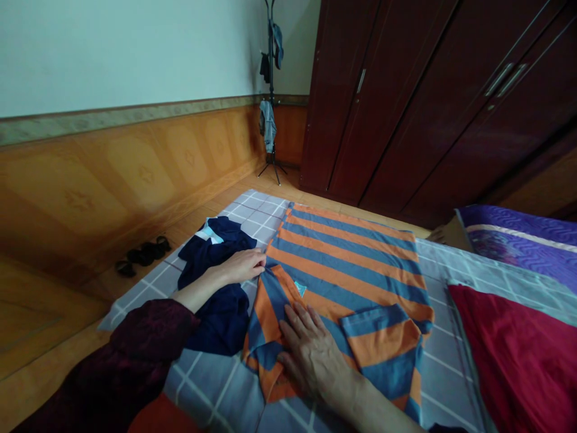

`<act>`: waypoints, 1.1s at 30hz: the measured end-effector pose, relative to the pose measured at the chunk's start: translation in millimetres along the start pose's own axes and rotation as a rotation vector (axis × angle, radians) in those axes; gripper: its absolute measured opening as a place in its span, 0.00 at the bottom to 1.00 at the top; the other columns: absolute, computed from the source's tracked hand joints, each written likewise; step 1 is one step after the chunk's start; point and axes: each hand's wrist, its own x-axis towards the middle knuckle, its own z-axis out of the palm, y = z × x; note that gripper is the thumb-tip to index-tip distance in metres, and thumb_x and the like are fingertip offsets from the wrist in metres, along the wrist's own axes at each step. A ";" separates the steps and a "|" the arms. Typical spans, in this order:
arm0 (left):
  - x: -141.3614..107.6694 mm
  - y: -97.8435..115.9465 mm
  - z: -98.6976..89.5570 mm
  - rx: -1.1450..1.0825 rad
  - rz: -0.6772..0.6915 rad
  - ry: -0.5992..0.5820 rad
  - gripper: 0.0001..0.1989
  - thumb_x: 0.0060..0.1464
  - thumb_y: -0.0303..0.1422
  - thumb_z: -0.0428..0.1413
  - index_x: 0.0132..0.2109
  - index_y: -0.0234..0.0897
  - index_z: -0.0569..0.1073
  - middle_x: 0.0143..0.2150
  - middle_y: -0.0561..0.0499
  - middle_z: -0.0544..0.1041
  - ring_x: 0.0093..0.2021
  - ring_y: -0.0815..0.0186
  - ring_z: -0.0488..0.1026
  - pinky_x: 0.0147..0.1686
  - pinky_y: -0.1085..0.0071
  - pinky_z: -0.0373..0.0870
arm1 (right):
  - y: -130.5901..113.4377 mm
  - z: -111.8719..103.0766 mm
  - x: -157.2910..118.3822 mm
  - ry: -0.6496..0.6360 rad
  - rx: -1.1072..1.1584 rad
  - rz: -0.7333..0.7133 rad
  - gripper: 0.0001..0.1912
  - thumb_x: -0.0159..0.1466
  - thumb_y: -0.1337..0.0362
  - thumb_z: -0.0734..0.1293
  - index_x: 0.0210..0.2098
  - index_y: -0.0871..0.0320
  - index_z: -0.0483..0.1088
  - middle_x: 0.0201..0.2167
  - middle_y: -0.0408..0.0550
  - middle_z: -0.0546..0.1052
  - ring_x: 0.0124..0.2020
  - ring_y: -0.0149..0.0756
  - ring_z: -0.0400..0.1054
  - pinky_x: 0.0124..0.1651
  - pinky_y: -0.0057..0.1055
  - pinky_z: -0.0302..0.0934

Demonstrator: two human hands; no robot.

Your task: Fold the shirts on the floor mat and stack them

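An orange and blue-grey striped shirt lies spread on the bed, its two sleeves folded in over the body. At the shirt's left edge, my left hand pinches the cloth near the left sleeve's fold. My right hand lies flat on the shirt near its lower left part, fingers stretched out and pressed on the fabric. A small light-blue patch shows on the shirt just above my right fingertips. Partly under my left forearm is a crumpled navy garment with a light-blue part at its top.
A red folded cloth lies on the right of the checked bedsheet. Beyond it is a purple quilted cover. Dark sandals sit on the floor at left. A coat rack and a dark red wardrobe stand behind.
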 end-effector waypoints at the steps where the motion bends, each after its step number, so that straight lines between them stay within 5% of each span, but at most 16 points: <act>1: -1.8 1.6 2.2 -0.002 -0.008 0.014 0.07 0.57 0.31 0.48 0.35 0.37 0.70 0.36 0.52 0.70 0.36 0.65 0.69 0.35 0.72 0.62 | -0.6 5.2 1.0 0.038 -0.036 -0.008 0.23 0.65 0.59 0.61 0.58 0.61 0.65 0.62 0.60 0.61 0.63 0.52 0.52 0.63 0.50 0.51; 5: -1.1 11.2 11.4 -0.012 -0.008 0.041 0.06 0.58 0.33 0.49 0.35 0.38 0.69 0.38 0.52 0.70 0.39 0.65 0.70 0.37 0.72 0.63 | -15.1 19.1 6.5 0.183 -0.184 -0.145 0.23 0.63 0.72 0.59 0.57 0.61 0.64 0.58 0.58 0.67 0.59 0.46 0.60 0.60 0.44 0.56; 10: 8.6 10.9 19.1 -0.010 -0.015 0.045 0.06 0.58 0.30 0.48 0.32 0.38 0.67 0.35 0.53 0.71 0.37 0.66 0.70 0.36 0.73 0.63 | -35.4 7.3 21.3 0.226 -0.277 -0.316 0.17 0.63 0.72 0.58 0.49 0.61 0.70 0.48 0.53 0.74 0.48 0.44 0.67 0.53 0.39 0.61; 14: 4.0 12.6 14.8 0.005 -0.054 0.068 0.05 0.58 0.30 0.48 0.34 0.38 0.67 0.37 0.52 0.71 0.37 0.66 0.70 0.35 0.72 0.63 | -22.1 -4.2 27.9 0.221 -0.293 -0.178 0.11 0.62 0.73 0.59 0.40 0.59 0.72 0.43 0.51 0.75 0.41 0.42 0.68 0.46 0.38 0.64; 20: -55.4 59.5 4.7 -0.052 -0.192 0.165 0.05 0.59 0.35 0.49 0.38 0.39 0.66 0.38 0.52 0.71 0.37 0.65 0.71 0.36 0.71 0.64 | 1.9 -4.5 21.7 0.128 -0.210 -0.019 0.19 0.62 0.68 0.61 0.53 0.60 0.67 0.52 0.58 0.71 0.49 0.47 0.65 0.47 0.39 0.64; 26: -124.8 109.8 50.7 -0.124 -0.385 0.131 0.20 0.47 0.38 0.60 0.47 0.38 0.66 0.42 0.49 0.73 0.44 0.58 0.72 0.43 0.65 0.68 | 10.9 -8.0 22.3 0.022 -0.228 -0.046 0.13 0.62 0.71 0.61 0.45 0.58 0.70 0.54 0.58 0.69 0.49 0.46 0.65 0.44 0.39 0.64; 33: -133.1 113.6 90.2 -0.020 -0.413 0.314 0.16 0.50 0.22 0.48 0.45 0.40 0.68 0.39 0.49 0.73 0.41 0.61 0.72 0.42 0.65 0.70 | 28.4 -33.3 29.1 0.064 -0.386 -0.115 0.11 0.62 0.77 0.58 0.33 0.58 0.69 0.32 0.50 0.72 0.33 0.39 0.65 0.33 0.33 0.59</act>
